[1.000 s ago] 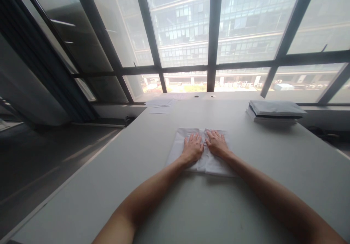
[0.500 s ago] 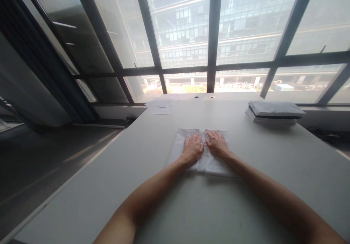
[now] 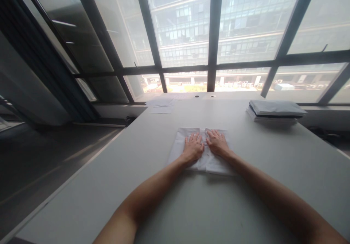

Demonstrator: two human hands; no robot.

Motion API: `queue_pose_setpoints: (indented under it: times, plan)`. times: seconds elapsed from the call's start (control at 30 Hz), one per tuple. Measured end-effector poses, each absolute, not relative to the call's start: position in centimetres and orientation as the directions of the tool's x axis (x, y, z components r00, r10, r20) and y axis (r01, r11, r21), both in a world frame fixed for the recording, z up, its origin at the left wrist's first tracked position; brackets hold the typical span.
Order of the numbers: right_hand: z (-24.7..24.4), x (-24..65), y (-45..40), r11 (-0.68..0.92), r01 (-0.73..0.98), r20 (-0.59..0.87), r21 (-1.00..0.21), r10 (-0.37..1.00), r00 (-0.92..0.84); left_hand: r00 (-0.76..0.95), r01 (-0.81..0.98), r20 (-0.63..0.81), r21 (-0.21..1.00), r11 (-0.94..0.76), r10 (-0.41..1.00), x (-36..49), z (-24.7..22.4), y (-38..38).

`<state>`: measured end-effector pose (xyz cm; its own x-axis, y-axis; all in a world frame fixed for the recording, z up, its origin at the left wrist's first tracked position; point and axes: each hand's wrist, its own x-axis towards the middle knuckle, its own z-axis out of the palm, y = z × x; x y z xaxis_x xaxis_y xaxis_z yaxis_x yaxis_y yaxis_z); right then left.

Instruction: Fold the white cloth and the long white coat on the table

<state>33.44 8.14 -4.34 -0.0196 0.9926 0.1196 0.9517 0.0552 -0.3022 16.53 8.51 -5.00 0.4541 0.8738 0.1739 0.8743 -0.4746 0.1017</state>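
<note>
A white folded cloth [image 3: 177, 149] lies flat on the white table [image 3: 153, 149] in front of me. Its two side panels meet near the middle, leaving a narrow strip between them. My left hand [image 3: 193, 147] rests on the left panel with its fingers spread and pointing away from me. On the right panel lies my right hand [image 3: 217, 143], also flat and open, close beside the left one. The palms hide part of the cloth. Neither hand grips anything.
At the far right stands a stack of folded white cloths [image 3: 276, 111] with a dark layer in it. Sheets of paper [image 3: 161, 107] lie at the table's far left corner. Large windows [image 3: 183, 28] rise behind the table. A dark curtain [image 3: 51, 69] hangs at left.
</note>
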Motion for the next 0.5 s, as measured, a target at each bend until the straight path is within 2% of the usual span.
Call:
queue_pose_setpoints:
  times: [0.37, 0.5]
  plan:
    - [-4.4, 33.5, 8.0, 0.069, 0.95, 0.142, -0.304, 0.99, -0.026, 0.455, 0.868, 0.17, 0.134, -0.478, 0.874, 16.6, -5.2, 8.4]
    - [-4.5, 33.5, 8.1, 0.064, 0.954, 0.13, -0.293, 0.991, -0.027, 0.476, 0.854, 0.048, 0.215, -0.474, 0.878, 16.2, -4.1, 9.5]
